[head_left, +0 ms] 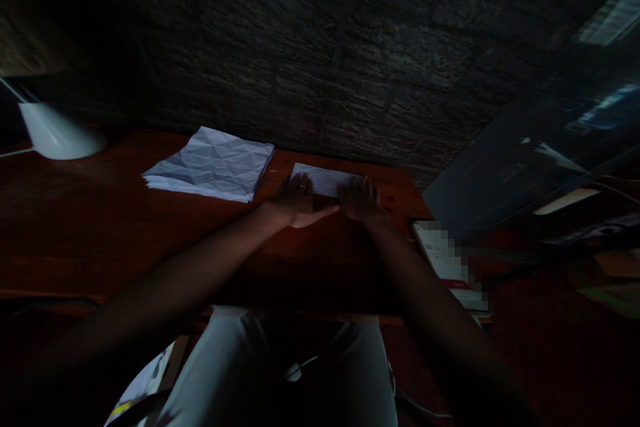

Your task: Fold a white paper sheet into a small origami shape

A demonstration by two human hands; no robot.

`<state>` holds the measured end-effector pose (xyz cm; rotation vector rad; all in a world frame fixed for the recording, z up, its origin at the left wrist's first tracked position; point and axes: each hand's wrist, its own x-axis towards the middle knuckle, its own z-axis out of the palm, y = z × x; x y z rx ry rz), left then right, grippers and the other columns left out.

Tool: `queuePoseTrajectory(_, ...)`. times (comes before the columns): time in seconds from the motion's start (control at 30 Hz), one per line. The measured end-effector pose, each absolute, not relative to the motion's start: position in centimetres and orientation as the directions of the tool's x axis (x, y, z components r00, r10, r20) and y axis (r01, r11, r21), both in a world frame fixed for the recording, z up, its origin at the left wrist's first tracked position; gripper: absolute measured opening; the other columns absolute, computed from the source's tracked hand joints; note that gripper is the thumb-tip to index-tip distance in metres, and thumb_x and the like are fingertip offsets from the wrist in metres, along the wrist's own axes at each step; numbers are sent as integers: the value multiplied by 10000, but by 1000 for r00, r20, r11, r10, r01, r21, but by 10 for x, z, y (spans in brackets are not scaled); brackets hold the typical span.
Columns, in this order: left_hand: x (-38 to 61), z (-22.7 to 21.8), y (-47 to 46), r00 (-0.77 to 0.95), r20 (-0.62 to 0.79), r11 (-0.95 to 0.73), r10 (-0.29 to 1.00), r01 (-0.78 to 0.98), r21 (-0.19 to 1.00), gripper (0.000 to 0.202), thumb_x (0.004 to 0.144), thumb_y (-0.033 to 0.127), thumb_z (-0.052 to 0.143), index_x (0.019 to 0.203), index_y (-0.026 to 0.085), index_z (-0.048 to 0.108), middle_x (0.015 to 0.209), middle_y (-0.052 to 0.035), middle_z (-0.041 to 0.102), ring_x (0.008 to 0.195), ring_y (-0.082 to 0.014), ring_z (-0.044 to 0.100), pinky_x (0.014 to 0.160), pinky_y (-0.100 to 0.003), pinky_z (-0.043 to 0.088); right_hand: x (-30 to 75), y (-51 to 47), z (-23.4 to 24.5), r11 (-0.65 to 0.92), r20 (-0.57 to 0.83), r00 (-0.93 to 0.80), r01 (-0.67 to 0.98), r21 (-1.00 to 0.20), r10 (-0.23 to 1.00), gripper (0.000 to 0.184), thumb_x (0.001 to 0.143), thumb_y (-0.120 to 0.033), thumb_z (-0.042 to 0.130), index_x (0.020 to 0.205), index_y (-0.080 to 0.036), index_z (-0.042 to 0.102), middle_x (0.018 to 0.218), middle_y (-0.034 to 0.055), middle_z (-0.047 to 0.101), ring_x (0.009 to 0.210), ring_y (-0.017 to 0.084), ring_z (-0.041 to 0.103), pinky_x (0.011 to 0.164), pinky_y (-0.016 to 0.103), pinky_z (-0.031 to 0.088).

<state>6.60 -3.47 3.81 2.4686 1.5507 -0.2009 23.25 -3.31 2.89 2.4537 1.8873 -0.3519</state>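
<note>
A small folded white paper (325, 179) lies on the dark wooden table (100, 227) near the wall. My left hand (299, 201) lies flat on the paper's left part, fingers stretched out, a ring on one finger. My right hand (360, 199) presses flat on the paper's right part, fingers spread. Both hands touch each other at the thumbs. The paper's near edge is hidden under the hands.
A stack of creased white sheets (213, 164) lies left of the hands. A white lamp shade (57, 133) hangs at the far left. A booklet (450, 267) sits at the table's right edge. A dark brick-pattern wall (320, 47) stands behind.
</note>
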Motion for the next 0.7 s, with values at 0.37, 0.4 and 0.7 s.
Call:
queuePoseTrajectory(0.37,69,18,-8,573,-130,-548,809,816,182,818,1044,622,103,1684,128,219,1776,-112,122,1651,-305,-5,1333,-515,44,242,-23,21,-204,-24,203,969,-137,979,635,1071,-422,296,1599,-80,382,1717,228,285,1612,372,228,1284,560,185)
queuePoseTrajectory(0.4,68,17,-7,573,-146,-548,807,817,179,824,1043,622,107,1686,116,201,1776,-119,110,1649,-313,-10,1332,-524,41,242,-22,21,-174,1,176,975,-141,984,612,1074,-389,278,1610,-109,372,1730,201,271,1625,352,194,1290,568,164)
queuePoseTrajectory(0.7,65,20,-6,566,-147,-538,811,820,194,828,1047,617,122,1675,87,219,1770,-152,134,1651,-313,43,1327,-511,82,241,-21,26,-27,-170,4,991,-129,985,653,1100,-480,200,1687,-193,222,1782,149,93,1651,312,57,1305,588,81)
